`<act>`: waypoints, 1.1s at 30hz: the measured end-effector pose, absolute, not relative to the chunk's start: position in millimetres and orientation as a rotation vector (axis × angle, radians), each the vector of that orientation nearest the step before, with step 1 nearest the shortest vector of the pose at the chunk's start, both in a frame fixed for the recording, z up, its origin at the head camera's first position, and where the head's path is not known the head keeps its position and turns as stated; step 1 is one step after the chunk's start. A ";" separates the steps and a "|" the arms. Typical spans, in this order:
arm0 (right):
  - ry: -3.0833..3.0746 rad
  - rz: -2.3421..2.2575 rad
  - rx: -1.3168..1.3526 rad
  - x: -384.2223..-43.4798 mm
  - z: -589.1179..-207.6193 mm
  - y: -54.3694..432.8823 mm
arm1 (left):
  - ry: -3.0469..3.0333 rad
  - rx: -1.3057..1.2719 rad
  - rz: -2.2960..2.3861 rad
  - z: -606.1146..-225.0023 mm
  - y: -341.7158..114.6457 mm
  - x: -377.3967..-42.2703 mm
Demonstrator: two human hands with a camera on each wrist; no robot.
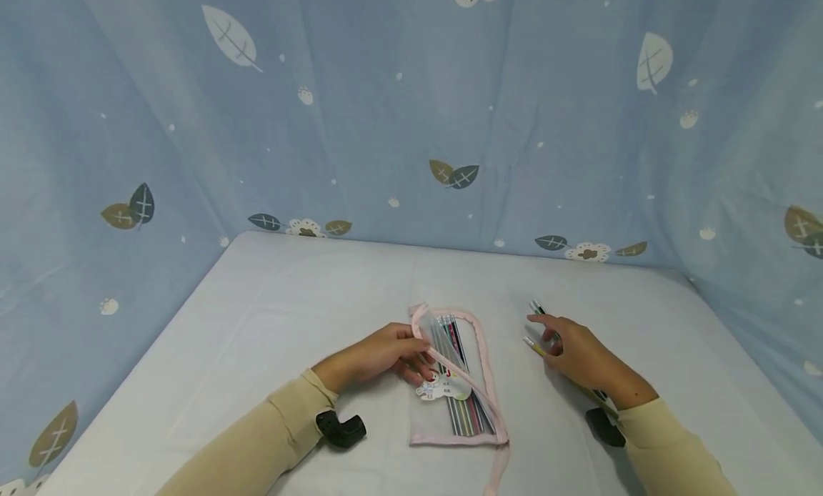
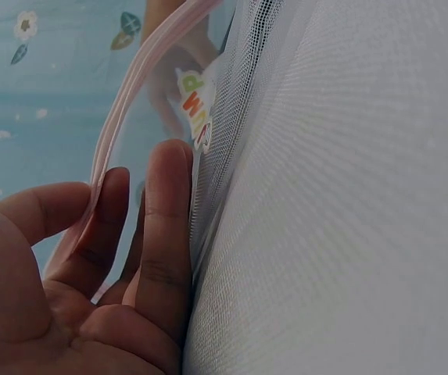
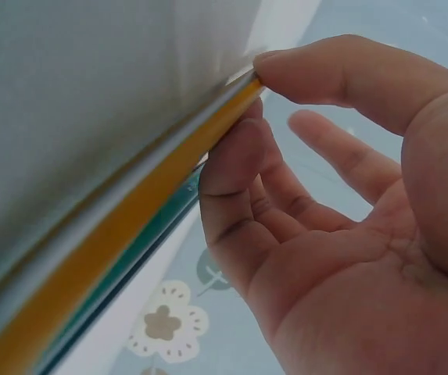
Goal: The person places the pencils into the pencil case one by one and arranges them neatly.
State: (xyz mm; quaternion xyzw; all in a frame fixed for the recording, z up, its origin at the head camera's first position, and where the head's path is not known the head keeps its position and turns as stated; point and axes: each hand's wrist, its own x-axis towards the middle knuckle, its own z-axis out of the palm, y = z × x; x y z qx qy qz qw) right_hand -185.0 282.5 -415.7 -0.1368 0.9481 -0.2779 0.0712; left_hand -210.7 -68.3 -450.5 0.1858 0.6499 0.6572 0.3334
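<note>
Mesh pouch (image 1: pixel 486 360) holds striped pencils (image 1: pixel 468 416); left fingers (image 2: pixel 110 219) pinch its pink edge (image 2: pixel 134 72), right fingers (image 3: pixel 325 72) a yellow pencil (image 3: pixel 137 195).

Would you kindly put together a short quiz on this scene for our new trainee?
1. Which hand pinches the pink trim of the mesh pencil pouch? A) left B) right C) both
2. True or false: the yellow pencil lies inside the pouch.
3. Fill in: the main colour of the fabric backdrop is ____.

Key: 1. A, the left hand. 2. False; the right hand pinches it beside the pouch. 3. Blue.
</note>
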 end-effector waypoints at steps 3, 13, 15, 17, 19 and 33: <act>2.835 -0.869 -0.411 -184.9 -411.7 282.1 | 1.694 0.497 1.712 -448.4 -68.9 -210.9; 2.888 -0.861 -0.444 -181.9 -404.0 278.5 | 1.701 0.486 1.712 -448.4 -69.6 -211.7; 2.879 -0.866 -0.428 -181.5 -403.3 278.6 | 1.701 0.487 1.706 -448.6 -69.7 -211.7; 2.876 -0.882 -0.430 -180.7 -402.3 279.1 | 1.695 0.488 1.709 -448.2 -69.5 -211.5; 2.874 -0.905 -0.436 -180.0 -401.2 279.7 | 1.690 0.492 1.716 -447.9 -69.3 -211.3; 3.000 -0.960 -0.505 -178.3 -398.4 275.7 | 1.692 0.485 1.718 -449.3 -69.4 -210.9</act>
